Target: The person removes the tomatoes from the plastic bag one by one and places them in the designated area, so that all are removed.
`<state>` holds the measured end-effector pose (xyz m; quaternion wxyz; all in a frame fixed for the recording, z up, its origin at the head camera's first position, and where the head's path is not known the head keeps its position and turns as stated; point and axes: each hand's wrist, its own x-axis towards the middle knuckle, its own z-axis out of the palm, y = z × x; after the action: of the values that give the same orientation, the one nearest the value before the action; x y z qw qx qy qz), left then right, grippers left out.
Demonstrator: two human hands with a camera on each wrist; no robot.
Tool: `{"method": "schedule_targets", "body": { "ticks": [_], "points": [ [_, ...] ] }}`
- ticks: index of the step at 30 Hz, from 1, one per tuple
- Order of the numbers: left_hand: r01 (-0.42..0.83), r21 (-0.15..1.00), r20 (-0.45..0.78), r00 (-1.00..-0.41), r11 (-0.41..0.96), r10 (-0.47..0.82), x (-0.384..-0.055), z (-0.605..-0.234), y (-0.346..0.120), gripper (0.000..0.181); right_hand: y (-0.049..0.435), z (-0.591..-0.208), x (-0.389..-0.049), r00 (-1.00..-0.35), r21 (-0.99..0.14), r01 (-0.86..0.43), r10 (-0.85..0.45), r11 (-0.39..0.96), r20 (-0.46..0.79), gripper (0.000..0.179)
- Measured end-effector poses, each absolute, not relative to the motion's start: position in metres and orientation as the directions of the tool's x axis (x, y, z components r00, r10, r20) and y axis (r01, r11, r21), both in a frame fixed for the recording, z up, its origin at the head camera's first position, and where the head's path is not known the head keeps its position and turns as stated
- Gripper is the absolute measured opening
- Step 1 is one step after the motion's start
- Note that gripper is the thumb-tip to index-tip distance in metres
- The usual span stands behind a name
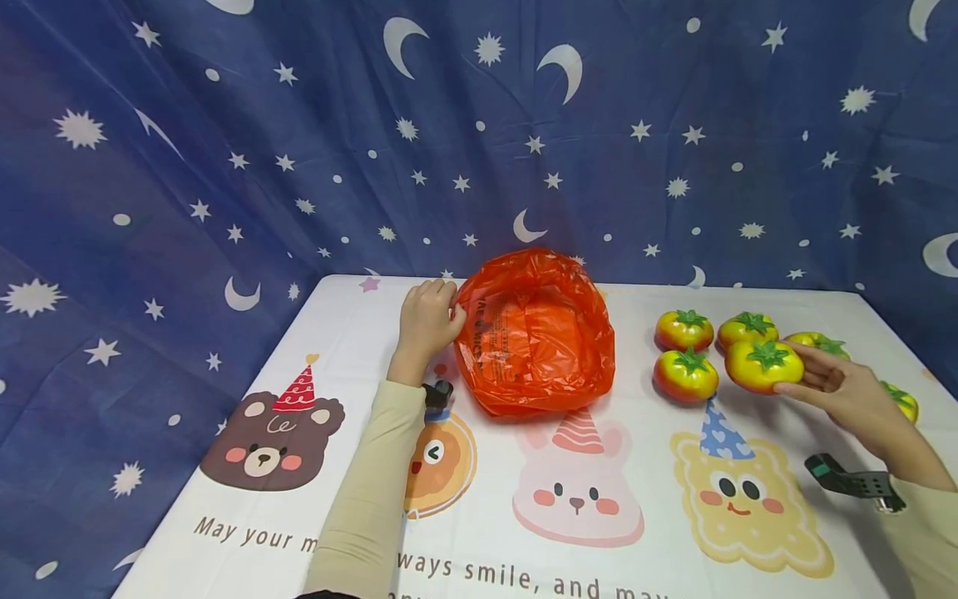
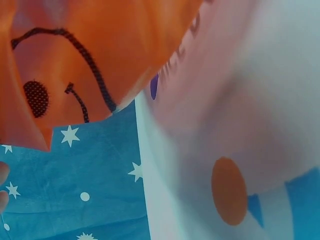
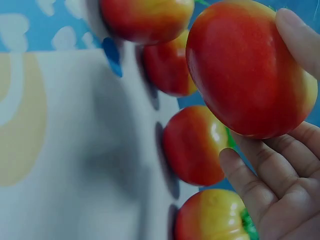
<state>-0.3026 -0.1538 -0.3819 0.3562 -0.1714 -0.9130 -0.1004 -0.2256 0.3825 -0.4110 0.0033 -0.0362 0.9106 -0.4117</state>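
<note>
My left hand [image 1: 432,320] grips the left rim of a red plastic bag [image 1: 535,399], which stands with its mouth wide. In the left wrist view the side of the bag [image 2: 125,45], printed with black lines, hangs close, with fingertips [image 2: 3,186] at the frame's edge. Between thumb and fingers, my right hand [image 1: 853,395] holds a yellow-and-red toy tomato [image 1: 756,374] with a green leafy top. The right wrist view shows this tomato [image 3: 245,70] raised off the table, its red underside facing the camera.
More toy tomatoes stand at the right of the table: a front one [image 1: 684,383], a back one [image 1: 683,326], and several beside and behind my right hand. The white tablecloth [image 1: 479,532] carries cartoon prints. A blue star-patterned curtain [image 1: 479,150] hangs behind the table.
</note>
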Motion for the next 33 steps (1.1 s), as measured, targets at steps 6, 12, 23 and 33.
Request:
{"method": "schedule_targets", "body": {
  "ticks": [6, 12, 23, 33],
  "points": [
    [0.387, 0.060, 0.687, -0.684, 0.920, 0.243, -0.303, -0.382, -0.154, 0.010, 0.399, -0.433, -0.234, -0.999, -0.714, -0.034, -0.052, 0.700, -0.003, 0.083],
    [0.385, 0.053, 0.695, -0.677, 0.921, 0.243, -0.303, -0.382, -0.155, 0.009, 0.382, -0.419, -0.222, -0.998, -0.684, -0.019, -0.056, 0.729, -0.032, 0.080],
    [0.380, 0.053, 0.692, -0.680, 0.923, 0.240, -0.303, -0.383, -0.155, 0.010, 0.384, -0.428, -0.221, -0.995, -0.691, -0.002, -0.073, 0.722, -0.074, 0.080],
    [0.381, 0.053, 0.692, -0.681, 0.923, 0.241, -0.303, -0.383, -0.155, 0.010, 0.385, -0.432, -0.225, -0.991, -0.658, 0.031, -0.061, 0.752, -0.117, 0.085]
  ]
}}
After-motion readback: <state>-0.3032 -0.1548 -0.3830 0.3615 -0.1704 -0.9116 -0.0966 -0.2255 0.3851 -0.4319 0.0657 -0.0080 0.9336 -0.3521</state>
